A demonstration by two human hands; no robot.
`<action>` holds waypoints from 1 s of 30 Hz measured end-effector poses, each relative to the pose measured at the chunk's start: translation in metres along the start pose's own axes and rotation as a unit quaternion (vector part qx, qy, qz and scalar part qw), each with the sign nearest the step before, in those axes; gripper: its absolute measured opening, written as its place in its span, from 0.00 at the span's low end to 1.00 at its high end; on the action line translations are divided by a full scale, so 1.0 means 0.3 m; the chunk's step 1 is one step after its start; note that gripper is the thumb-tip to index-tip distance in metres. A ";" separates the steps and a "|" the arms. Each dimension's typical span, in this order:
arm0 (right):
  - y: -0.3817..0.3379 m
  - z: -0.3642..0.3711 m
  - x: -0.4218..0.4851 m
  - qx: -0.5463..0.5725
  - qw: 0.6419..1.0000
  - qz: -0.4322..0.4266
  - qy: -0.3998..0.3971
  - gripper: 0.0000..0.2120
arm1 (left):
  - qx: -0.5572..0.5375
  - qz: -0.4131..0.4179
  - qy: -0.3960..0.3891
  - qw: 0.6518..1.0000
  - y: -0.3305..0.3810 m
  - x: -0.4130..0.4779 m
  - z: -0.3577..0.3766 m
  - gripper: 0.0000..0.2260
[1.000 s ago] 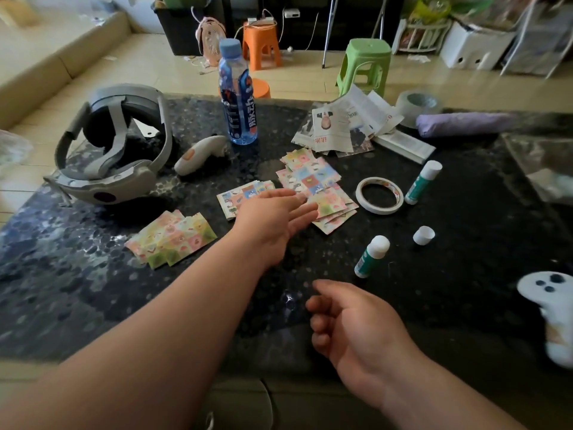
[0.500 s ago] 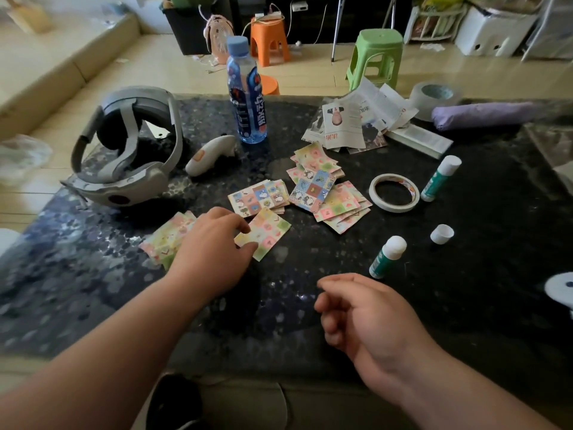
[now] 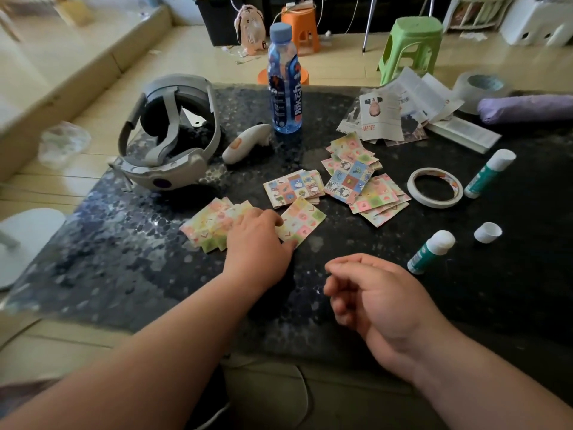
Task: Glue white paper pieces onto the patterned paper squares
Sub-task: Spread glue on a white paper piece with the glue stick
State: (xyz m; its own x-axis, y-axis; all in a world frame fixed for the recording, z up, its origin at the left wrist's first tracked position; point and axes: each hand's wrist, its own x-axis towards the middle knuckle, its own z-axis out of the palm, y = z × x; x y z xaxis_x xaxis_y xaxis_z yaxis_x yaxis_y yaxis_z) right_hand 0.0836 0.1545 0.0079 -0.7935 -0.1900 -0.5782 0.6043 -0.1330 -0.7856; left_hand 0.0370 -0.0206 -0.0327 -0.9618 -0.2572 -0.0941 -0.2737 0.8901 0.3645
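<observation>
Left hand (image 3: 257, 240) pinches one patterned square (image 3: 302, 220) at its near-left corner, fingers curled on top and thumb along the near edge. The square lies flat on the table (image 3: 124, 274), just right of the knuckles. A corner grip makes sense, since thin paper only lifts from an edge.

Fanned pile (image 3: 212, 226) of similar squares sits just left of that hand, partly under it. It reads as a sorted stack. Can't tell if the held square is joining it or leaving it.

Right hand (image 3: 372, 293) hovers over the table's near side, fingers loosely curled, holding nothing. Probably kept free for glue: the glue stick (image 3: 431, 251) stands just to its right, with the loose cap (image 3: 487, 232) a bit beyond.

Another stack (image 3: 294, 189) sits just past the left fingertips. The pale paper cuttings (image 3: 387, 119), presumably the white pieces, are well beyond, out of easy reach of either hand.

No white piece is on the held square, so my read is that gluing hasn't started on this one.
</observation>
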 end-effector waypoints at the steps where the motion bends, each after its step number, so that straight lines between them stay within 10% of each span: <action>1: -0.002 0.002 0.004 0.001 1.000 -0.001 -0.001 0.03 | -0.028 -0.022 0.000 0.999 0.003 0.011 0.004 0.21; 14: -0.023 -0.055 0.013 -0.061 0.998 -0.006 -0.016 0.06 | -0.019 -0.020 0.081 0.996 -0.102 0.076 -0.153 0.17; 30: -0.012 0.042 0.060 -0.106 0.993 -0.049 -0.021 0.04 | 0.176 0.014 -0.060 0.982 -0.227 -0.027 -0.112 0.30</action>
State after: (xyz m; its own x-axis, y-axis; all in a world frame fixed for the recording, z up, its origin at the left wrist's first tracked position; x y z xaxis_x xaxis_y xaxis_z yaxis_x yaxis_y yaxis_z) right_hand 0.0680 0.1393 0.0029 -0.8418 -0.2272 -0.4897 0.4912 0.0537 -0.8694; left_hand 0.0637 -0.0917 -0.0257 -0.9576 -0.2024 -0.2050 -0.2123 0.9768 0.0273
